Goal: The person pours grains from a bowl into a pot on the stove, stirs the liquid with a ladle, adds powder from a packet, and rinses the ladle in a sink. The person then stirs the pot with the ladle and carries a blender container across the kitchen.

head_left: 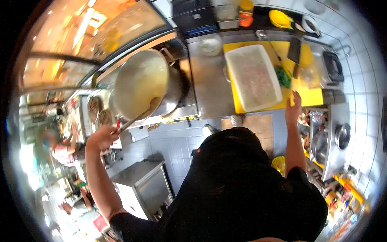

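My left hand (104, 138) is wrapped around the handle of a long-handled spoon (139, 117). The spoon's head dips into a large metal pot (174, 90) at the left, and pale yellowish contents (141, 80) show inside. Over the front right of a yellow cutting board (307, 96), my right hand (294, 109) has its fingers stretched out and holds nothing. To its left sits a white rectangular tub (267, 68) with a pale pinkish mass in cloudy liquid. Beyond the hand lie a green bundle (283, 76) and a cleaver (294, 50).
A ladle (262, 34) and a glass bowl (210, 44) are at the back of the steel counter (205, 80). A yellow bowl (279, 19) stands on the rear ledge. Two people (64, 151) are at the far left. A steel cabinet (149, 181) stands on the floor.
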Tool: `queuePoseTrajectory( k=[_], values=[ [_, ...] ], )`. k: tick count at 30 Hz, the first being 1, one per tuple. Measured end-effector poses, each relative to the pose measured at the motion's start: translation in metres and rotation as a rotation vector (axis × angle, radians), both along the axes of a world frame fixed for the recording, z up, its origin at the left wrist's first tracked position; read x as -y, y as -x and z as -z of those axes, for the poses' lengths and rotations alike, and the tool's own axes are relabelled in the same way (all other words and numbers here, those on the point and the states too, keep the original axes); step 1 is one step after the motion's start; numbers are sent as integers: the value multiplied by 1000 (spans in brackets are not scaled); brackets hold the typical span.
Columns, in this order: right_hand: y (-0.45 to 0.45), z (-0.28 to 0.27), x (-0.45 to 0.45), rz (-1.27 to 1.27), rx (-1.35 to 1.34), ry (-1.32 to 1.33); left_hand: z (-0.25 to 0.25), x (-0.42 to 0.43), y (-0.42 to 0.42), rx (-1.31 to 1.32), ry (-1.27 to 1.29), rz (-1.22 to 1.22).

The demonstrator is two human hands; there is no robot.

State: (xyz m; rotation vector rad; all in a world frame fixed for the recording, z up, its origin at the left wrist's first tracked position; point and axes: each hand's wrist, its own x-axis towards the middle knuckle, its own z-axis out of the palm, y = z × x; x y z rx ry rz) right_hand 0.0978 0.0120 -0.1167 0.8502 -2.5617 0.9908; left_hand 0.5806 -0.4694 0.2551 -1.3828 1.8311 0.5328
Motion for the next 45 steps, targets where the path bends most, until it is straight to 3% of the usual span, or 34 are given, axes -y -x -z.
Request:
queuePoseTrajectory(
  k=[5,10,13,14,18,25,32,45],
  values=[
    [-7,-16,2,22,90,-26,49,38,-47,16,271,303],
    [-6,-17,-4,36,108,-23,104,35,-63,-253,393,147],
    [-5,-17,-7,43,103,-19,111,14,-51,-342,330,26],
    [-4,-16,-8,39,94,-15,107,5,-41,-337,260,-158],
    [-5,-19,-8,53,108,-26,97,-10,-31,-291,172,-229],
    [-12,-18,-5,53,155,-23,72,-32,-30,-476,-30,-366],
    [-6,-22,4,7,112,-5,81,-44,-16,-624,-173,-528],
    [8,-27,-12,31,51,1,111,-80,-40,-1226,-417,-1024]
  ],
)
